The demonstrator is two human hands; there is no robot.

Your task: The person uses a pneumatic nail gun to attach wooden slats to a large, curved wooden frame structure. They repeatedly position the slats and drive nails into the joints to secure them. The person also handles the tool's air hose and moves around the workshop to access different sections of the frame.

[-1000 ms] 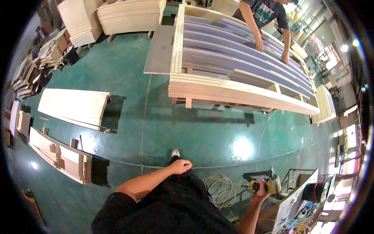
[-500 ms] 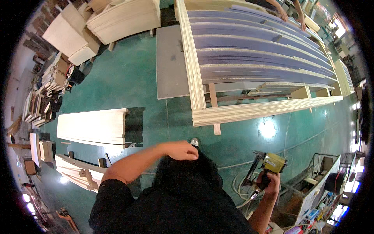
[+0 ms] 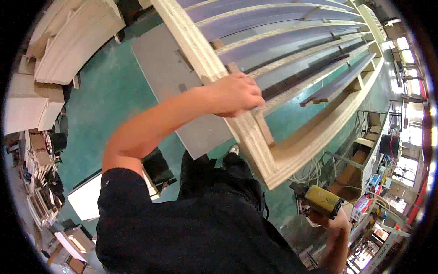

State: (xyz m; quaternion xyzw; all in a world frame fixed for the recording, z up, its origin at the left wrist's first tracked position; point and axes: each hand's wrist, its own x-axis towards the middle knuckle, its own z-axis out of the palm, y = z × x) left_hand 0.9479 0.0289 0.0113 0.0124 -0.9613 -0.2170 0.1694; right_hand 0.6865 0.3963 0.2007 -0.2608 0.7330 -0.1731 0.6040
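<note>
- Big plywood frame with purple-grey slats, upper right, corner near the person's body.
- Left hand curled over the frame's long rail, fingers closed on it.
- Right hand low right, wrapped tight around yellow nail gun, below the frame corner.

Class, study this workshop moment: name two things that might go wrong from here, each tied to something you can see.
1. The left hand grips the wooden frame near its corner; a fastener fired close by might hit the fingers.
2. The right hand holds the yellow nail gun, and hoses lie on the green floor near the shoe, a possible trip hazard.
</note>
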